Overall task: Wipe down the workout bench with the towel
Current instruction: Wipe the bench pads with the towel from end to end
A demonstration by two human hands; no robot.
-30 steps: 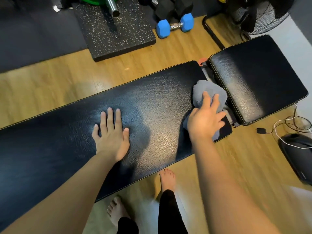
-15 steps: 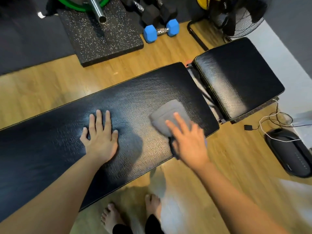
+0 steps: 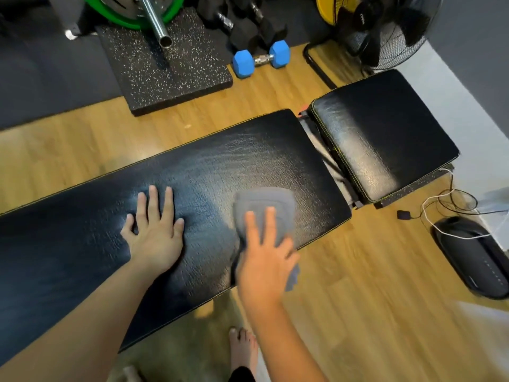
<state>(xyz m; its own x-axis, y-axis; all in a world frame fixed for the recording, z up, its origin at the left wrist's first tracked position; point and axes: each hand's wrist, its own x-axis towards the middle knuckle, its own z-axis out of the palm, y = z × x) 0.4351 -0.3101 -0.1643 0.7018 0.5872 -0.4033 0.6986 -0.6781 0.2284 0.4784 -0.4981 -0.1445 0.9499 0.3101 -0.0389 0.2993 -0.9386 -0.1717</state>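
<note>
We see a wood floor [image 3: 358, 312] with dark mats [image 3: 41, 86] beyond, a blue dumbbell [image 3: 261, 59], a barbell [image 3: 154, 20], a fan [image 3: 396, 26], and a grey wall [image 3: 473, 45] at right.

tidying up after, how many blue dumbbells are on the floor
1: the blue dumbbell lies on the wood floor beyond the bench, beside the speckled mat. Others may be out of frame.

Left hand [image 3: 155, 234] is laid flat, fingers spread, arm extended. Right hand [image 3: 265, 260] is pressed palm-down, fingers extended, motion-blurred.
</note>
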